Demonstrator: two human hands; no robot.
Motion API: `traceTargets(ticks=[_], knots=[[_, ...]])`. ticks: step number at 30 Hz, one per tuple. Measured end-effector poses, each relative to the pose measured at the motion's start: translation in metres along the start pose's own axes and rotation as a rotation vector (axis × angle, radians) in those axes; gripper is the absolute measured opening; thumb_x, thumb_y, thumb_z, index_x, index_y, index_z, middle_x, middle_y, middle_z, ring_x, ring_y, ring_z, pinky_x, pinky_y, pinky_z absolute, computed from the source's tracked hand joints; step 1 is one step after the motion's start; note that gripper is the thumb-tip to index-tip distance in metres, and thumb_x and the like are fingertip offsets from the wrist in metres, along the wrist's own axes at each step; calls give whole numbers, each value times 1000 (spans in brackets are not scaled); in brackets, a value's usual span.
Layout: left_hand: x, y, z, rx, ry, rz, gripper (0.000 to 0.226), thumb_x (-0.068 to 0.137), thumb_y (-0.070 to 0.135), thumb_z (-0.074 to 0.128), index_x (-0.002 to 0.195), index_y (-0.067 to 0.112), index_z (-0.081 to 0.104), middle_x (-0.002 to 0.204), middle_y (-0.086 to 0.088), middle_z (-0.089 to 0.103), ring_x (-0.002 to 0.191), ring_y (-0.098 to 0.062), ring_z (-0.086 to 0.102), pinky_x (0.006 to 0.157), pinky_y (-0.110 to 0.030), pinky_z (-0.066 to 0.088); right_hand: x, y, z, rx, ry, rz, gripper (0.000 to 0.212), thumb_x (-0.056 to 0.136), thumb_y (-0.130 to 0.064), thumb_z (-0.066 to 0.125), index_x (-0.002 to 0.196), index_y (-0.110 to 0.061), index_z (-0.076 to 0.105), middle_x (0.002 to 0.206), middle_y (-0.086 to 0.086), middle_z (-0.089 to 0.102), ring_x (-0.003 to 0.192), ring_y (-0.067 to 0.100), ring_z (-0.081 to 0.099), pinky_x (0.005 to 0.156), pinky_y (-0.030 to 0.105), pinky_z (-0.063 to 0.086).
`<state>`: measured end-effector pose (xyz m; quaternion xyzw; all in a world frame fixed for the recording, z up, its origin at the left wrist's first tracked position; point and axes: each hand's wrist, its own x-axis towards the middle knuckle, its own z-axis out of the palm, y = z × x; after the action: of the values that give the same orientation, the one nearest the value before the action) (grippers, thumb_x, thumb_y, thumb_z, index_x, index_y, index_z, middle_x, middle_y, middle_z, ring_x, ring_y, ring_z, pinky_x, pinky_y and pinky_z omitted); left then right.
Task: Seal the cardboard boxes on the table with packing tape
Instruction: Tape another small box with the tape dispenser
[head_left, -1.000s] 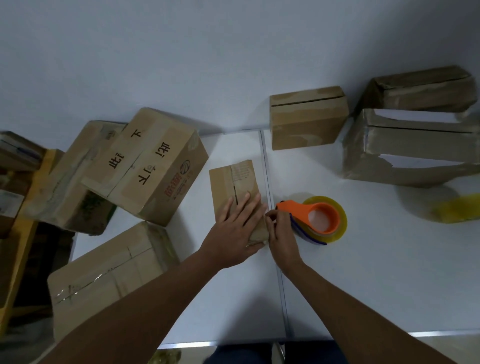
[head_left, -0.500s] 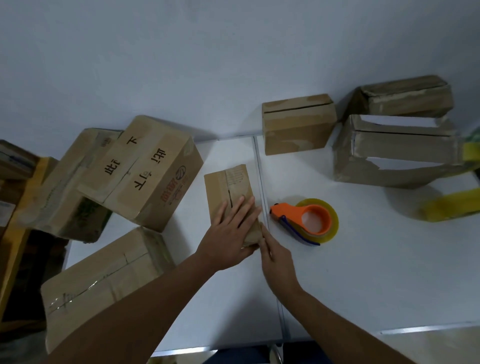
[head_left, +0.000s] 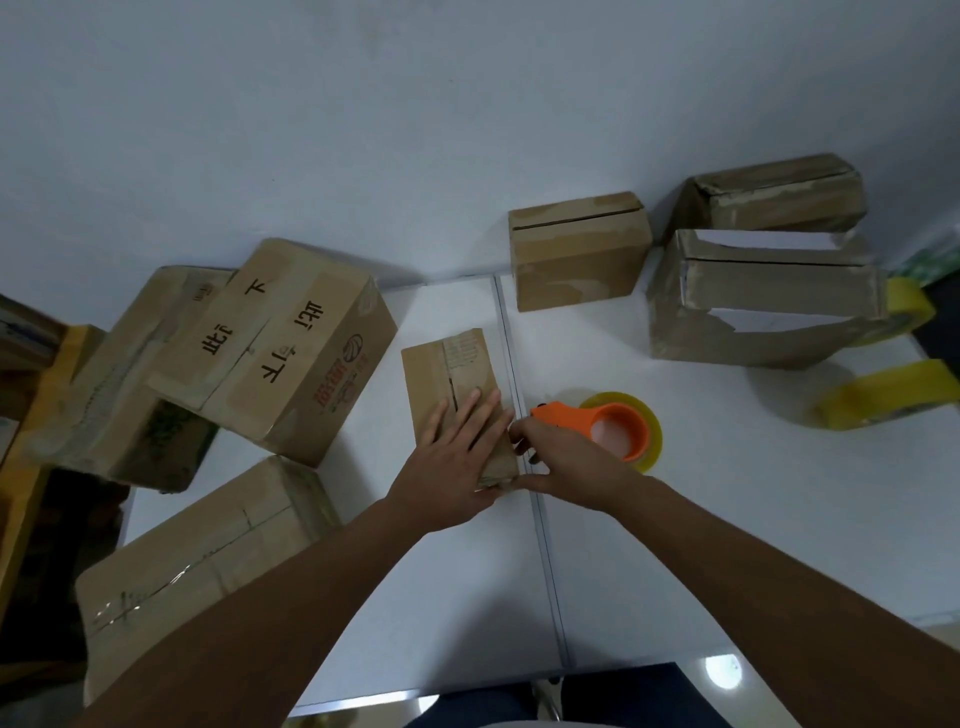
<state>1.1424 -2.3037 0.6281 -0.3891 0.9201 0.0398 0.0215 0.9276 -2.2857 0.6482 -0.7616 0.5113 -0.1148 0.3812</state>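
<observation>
A small flat cardboard box (head_left: 451, 364) lies near the middle of the white table (head_left: 727, 519), its top seam running away from me. My left hand (head_left: 454, 460) rests flat on the box's near half, fingers spread. My right hand (head_left: 569, 462) is at the box's near right corner, thumb along the near edge and fingers against the right side. An orange tape dispenser (head_left: 587, 418) with a yellowish tape roll (head_left: 652, 434) lies on the table just right of the box, partly behind my right hand.
A large printed box (head_left: 270, 348) leans on another box (head_left: 119, 374) at the left, with a third box (head_left: 208, 561) nearer. At the back stand a closed box (head_left: 576, 249), a torn open box (head_left: 763, 306) and one more (head_left: 774, 197). Two yellow tape rolls (head_left: 893, 395) lie right.
My right hand has turned from lying beside the box to wrapping its near right corner, thumb now along the near edge. My left hand stays flat on the box. The view shifted.
</observation>
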Motion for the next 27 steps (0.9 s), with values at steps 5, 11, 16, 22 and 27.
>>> traceTargets(ticks=[5,11,16,22,27], knots=[[0,-2,1,-8,26,3,91,88,64,48,158,12,20,166,-8,12,154,-26,5,120,-55,15,7,-9,7,-37,45,-12,54,83,-28,76,123,-15,43,120,-1,51,93,5,50,73,17,47],[8,-8,-26,-328,-214,-36,97,89,75,42,160,22,4,166,9,-6,149,-4,-18,122,-41,-12,-13,-13,14,6,91,97,68,85,-35,73,139,-17,38,138,-2,46,120,12,51,92,17,40],[9,-29,-77,-831,30,-300,44,100,50,44,138,32,57,155,20,36,140,5,28,117,-25,24,-29,-26,21,-142,395,-9,53,82,-25,72,129,-14,50,129,2,50,120,19,50,99,33,46],[-45,-35,-39,-974,99,-433,28,102,28,54,127,30,66,144,22,47,135,-3,42,114,-31,35,4,-61,32,-355,256,-136,58,89,-34,62,141,-23,38,148,-5,35,139,19,28,114,41,32],[-39,-30,-18,-1134,184,-574,30,103,10,48,127,19,65,155,10,38,140,-13,35,109,-18,33,21,-62,40,38,127,189,77,94,-29,61,154,-14,16,162,1,7,147,17,16,117,28,20]])
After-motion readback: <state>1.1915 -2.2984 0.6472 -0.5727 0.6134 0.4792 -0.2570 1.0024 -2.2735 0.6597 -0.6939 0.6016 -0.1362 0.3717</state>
